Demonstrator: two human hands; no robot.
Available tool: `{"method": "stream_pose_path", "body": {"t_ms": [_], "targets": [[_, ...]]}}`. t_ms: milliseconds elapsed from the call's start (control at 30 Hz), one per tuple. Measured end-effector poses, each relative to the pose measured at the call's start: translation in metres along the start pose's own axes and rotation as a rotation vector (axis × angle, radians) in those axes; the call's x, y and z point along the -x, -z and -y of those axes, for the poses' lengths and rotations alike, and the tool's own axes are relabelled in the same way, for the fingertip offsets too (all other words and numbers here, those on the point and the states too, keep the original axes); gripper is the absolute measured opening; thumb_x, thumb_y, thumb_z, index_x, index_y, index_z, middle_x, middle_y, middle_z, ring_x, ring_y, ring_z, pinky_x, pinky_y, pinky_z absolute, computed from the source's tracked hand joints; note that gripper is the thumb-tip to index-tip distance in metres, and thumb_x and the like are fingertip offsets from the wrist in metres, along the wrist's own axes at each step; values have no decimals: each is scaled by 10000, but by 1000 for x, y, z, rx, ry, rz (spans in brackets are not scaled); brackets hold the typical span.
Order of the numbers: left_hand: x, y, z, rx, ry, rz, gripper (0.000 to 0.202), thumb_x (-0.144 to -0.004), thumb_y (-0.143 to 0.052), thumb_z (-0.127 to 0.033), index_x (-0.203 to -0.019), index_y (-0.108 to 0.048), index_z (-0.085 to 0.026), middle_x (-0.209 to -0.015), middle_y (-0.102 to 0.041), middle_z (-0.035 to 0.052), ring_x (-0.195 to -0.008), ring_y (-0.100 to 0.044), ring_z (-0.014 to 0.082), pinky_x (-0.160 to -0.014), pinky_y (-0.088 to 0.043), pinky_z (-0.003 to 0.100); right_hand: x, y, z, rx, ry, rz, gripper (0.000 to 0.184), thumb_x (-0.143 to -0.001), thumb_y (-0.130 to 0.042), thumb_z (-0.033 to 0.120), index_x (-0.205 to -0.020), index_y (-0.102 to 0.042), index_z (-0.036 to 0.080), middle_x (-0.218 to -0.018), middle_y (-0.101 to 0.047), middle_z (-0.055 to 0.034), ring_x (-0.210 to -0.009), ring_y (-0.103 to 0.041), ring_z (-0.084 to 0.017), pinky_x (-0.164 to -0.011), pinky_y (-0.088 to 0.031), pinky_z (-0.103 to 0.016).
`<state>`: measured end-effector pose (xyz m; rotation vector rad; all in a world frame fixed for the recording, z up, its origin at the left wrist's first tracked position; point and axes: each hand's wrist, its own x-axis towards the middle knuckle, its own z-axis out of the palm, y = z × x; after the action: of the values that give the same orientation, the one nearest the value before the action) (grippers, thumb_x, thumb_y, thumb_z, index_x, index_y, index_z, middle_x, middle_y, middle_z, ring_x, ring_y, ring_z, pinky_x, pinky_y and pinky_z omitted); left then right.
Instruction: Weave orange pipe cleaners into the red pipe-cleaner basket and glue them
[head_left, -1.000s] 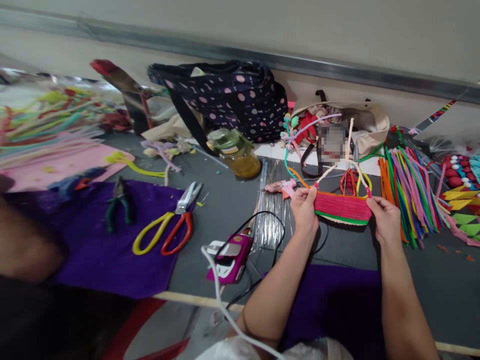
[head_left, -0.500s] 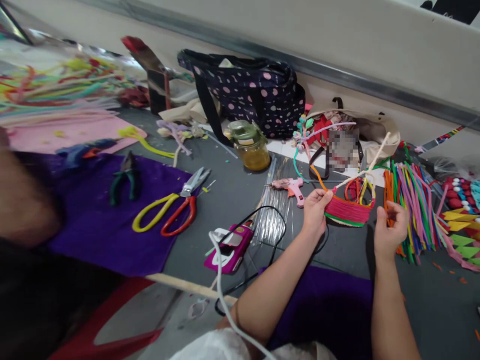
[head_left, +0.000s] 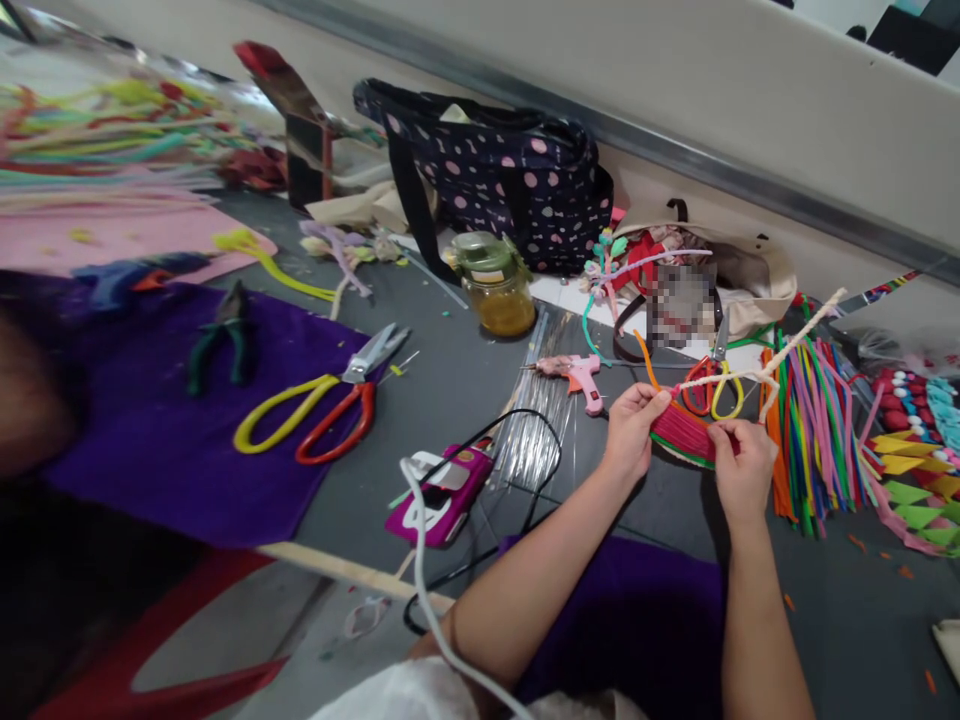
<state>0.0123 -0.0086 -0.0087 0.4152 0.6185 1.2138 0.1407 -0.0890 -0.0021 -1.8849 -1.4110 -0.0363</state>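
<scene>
A small pink basket (head_left: 684, 432) wound from fuzzy pipe cleaners hangs between my hands, with a green and cream band along its bottom and a cream twisted strand (head_left: 806, 335) rising from it. My left hand (head_left: 632, 425) pinches its left end, where an orange pipe cleaner (head_left: 646, 358) sticks up. Along the top edge an orange strand runs toward my right hand (head_left: 742, 465), whose thumb and fingers are closed at the basket's right side. Whether they grip the strand or the edge is hidden. Behind the basket lie small red-and-yellow scissors (head_left: 726, 388).
A pink glue gun (head_left: 581, 378) lies left of my hands beside clear sticks (head_left: 529, 430). Colourful pipe cleaners (head_left: 825, 430) lie at right. Farther left are large scissors (head_left: 322, 405), pliers (head_left: 223, 345), a jar (head_left: 495, 290) and another person's arm (head_left: 30, 390). A white cable (head_left: 421, 560) crosses my left forearm.
My right hand has moved left from beside the basket and closed at its right side. The cream strand now leans farther right. The view has shifted slightly right.
</scene>
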Motion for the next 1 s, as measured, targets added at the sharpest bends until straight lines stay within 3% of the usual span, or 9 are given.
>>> {"method": "stream_pose_path", "body": {"t_ms": [300,533,733,1000], "targets": [[-3,2,-8,-97,76,-5,307,-531,-863,-274,-648,-612,-143,-579,-600,-42,-511,-504,60,-537,-376,192,0,1,-1,-42,-87,4,317,-855,-558,480,-756,-687,208,-786,-711,-42,-781,-587,-206,-804,-387,-328],[-8,8,-10,-78,158,48,353,-495,-882,-281,-665,-607,-138,-580,-622,-27,-513,-532,70,-545,-392,194,1,0,-11,-78,-177,57,301,-820,-588,501,-791,-704,225,-792,-705,-28,-779,-597,-206,-795,-402,-319],[-10,10,-7,-60,244,78,368,-493,-885,-303,-659,-609,-126,-577,-627,-12,-498,-538,78,-543,-406,210,1,-1,-11,-77,-153,26,315,-819,-587,505,-780,-708,216,-769,-699,-38,-766,-590,-206,-781,-411,-318],[-8,7,-8,-54,123,11,426,-484,-887,-297,-732,-571,-154,-588,-634,-26,-497,-551,86,-532,-415,210,2,-2,-5,-57,-91,-2,339,-832,-579,517,-773,-703,208,-764,-700,-45,-744,-589,-200,-763,-412,-314]]}}
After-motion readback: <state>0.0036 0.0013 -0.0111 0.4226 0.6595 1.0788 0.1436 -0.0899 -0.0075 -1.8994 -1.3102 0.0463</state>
